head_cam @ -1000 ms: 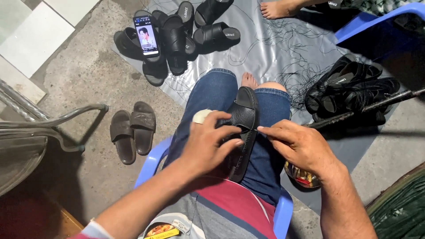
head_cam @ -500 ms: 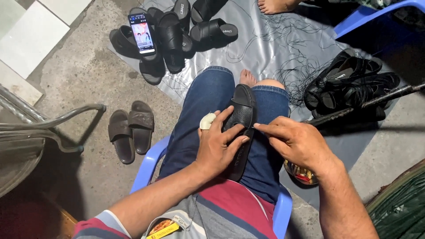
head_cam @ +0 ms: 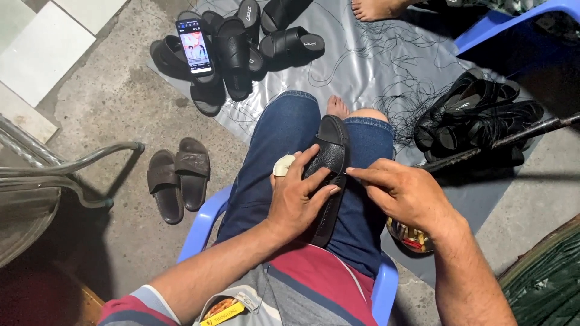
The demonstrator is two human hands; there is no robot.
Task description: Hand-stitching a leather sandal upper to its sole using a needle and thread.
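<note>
A black leather slide sandal point(head_cam: 333, 148) lies lengthwise on my lap between my jeans-clad thighs. My left hand point(head_cam: 298, 196) grips it across the strap, with a bandaged thumb showing at its left side. My right hand point(head_cam: 403, 194) pinches at the sandal's right edge with thumb and forefinger; whatever is held there is too small to see. I sit on a blue plastic stool point(head_cam: 203, 220).
A pile of black sandals point(head_cam: 241, 45) with a lit phone point(head_cam: 193, 46) on top lies ahead on a grey sheet point(head_cam: 362, 66). More black sandals point(head_cam: 477, 118) lie right. A brown pair point(head_cam: 178, 178) lies left. Another person's foot point(head_cam: 377, 8) and a blue chair point(head_cam: 513, 18) are at top.
My left hand has shifted slightly on the sandal and my right hand has moved in to its right edge. The view has tilted a little.
</note>
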